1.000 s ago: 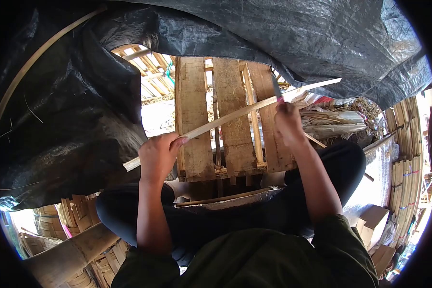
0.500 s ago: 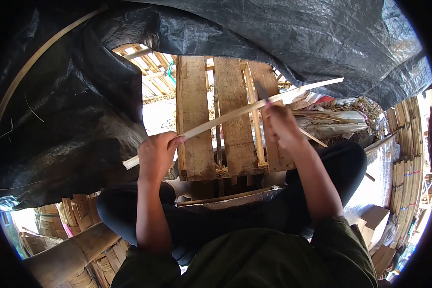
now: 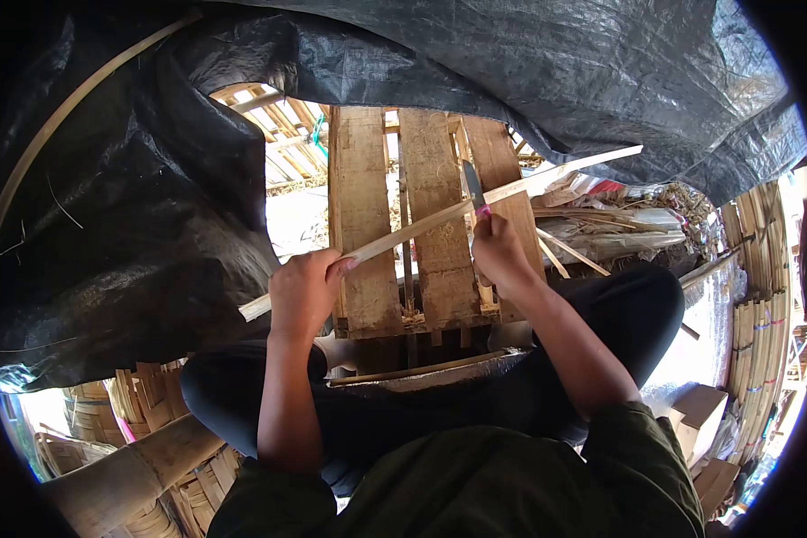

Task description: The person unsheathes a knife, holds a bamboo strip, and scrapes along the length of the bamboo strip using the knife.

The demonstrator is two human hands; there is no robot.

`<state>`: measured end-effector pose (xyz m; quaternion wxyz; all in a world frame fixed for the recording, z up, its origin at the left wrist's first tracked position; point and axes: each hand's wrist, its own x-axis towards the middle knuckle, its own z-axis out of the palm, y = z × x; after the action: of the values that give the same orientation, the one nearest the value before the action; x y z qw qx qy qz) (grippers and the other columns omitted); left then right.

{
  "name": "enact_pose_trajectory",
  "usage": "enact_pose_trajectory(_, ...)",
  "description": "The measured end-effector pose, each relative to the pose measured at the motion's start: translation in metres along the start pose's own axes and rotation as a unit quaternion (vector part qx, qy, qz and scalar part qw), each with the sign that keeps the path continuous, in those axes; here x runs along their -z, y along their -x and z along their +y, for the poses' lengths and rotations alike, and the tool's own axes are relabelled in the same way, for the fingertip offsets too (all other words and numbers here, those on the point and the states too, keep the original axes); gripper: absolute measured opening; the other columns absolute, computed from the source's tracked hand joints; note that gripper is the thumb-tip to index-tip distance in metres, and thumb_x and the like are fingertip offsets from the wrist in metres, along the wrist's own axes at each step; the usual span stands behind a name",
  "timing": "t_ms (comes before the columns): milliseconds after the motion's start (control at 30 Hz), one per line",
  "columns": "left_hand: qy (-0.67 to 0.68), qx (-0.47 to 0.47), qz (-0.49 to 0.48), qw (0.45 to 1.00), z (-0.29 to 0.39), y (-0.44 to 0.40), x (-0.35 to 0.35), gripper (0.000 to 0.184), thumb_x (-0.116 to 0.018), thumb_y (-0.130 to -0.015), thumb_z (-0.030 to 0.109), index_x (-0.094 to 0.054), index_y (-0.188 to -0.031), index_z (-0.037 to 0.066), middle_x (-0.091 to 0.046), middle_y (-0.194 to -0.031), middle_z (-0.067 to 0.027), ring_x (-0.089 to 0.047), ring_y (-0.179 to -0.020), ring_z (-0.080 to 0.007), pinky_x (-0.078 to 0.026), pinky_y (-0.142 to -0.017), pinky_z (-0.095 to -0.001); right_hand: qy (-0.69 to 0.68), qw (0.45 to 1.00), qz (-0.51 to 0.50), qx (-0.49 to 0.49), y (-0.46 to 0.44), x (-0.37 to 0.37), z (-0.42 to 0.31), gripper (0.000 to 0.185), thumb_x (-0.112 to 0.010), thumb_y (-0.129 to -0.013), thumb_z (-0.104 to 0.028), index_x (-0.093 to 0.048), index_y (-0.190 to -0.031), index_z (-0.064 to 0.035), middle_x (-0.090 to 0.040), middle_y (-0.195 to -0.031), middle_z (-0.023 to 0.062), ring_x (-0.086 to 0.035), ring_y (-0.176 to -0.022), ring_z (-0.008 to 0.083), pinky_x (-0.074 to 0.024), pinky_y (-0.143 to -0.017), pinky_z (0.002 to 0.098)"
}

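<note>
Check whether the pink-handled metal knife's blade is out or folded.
Out: the grey metal blade extends from the right hand, across the long pale wooden strip.

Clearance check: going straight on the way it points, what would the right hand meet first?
Likely the strip, just beyond the fingers of the right hand; its knife crosses the strip in view. Exact depth is unclear.

Bright daylight from beyond the slats, blown-out gaps, tarp glare, deep shadow lower down, curved fisheye edges
</note>
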<state>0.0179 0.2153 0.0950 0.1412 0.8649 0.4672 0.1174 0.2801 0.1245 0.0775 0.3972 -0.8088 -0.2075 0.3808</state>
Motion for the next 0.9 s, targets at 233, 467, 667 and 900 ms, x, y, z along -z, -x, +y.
enact_pose_trajectory(233, -0.008, 0.023, -0.020, 1.000, 0.005, -0.004, 0.009, 0.035, -0.065, -0.092, 0.043, -0.067, -0.078, 0.011, -0.063, -0.065, -0.0123, -0.063, -0.065, -0.0352, -0.048, -0.061, -0.0449, -0.198, 0.979, 0.042, -0.019, -0.011, 0.018, -0.005, 0.020, -0.040, -0.106, -0.028, -0.044, -0.093, -0.0129, -0.038, -0.062, -0.0047, -0.034, -0.042, 0.0068, -0.0239, -0.036, 0.0270)
enact_pose_trajectory(467, -0.007, 0.027, -0.034, 0.999, 0.004, -0.003, 0.009, 0.037, -0.063, -0.093, 0.046, -0.068, -0.079, 0.012, -0.065, -0.068, -0.0112, -0.065, -0.067, -0.0347, -0.049, -0.060, -0.0451, -0.172, 0.985, -0.023, -0.015, -0.024, 0.026, 0.001, 0.024, -0.037, -0.106, -0.028, -0.048, -0.096, -0.0097, -0.035, -0.058, -0.0038, -0.032, -0.040, 0.0102, -0.0236, -0.036, 0.0292)
enact_pose_trajectory(667, -0.003, 0.018, -0.018, 1.000, 0.005, -0.002, 0.004, 0.038, -0.064, -0.092, 0.047, -0.068, -0.079, 0.011, -0.065, -0.067, -0.0106, -0.064, -0.066, -0.0353, -0.048, -0.059, -0.0444, -0.093, 0.993, -0.073, -0.030, -0.004, 0.001, 0.002, 0.022, -0.040, -0.105, -0.029, -0.048, -0.097, -0.0114, -0.038, -0.062, -0.0023, -0.036, -0.043, 0.0086, -0.0250, -0.036, 0.0274)
enact_pose_trajectory(900, -0.010, 0.015, -0.017, 1.000, 0.008, -0.002, 0.001, 0.039, -0.063, -0.092, 0.048, -0.068, -0.079, 0.012, -0.065, -0.068, -0.0113, -0.065, -0.067, -0.0356, -0.049, -0.059, -0.0449, -0.221, 0.974, 0.006, -0.041, 0.002, -0.003, -0.007, 0.022, -0.037, -0.105, -0.026, -0.048, -0.104, -0.0062, -0.039, -0.066, -0.0007, -0.036, -0.047, 0.0095, -0.0289, -0.040, 0.0275)
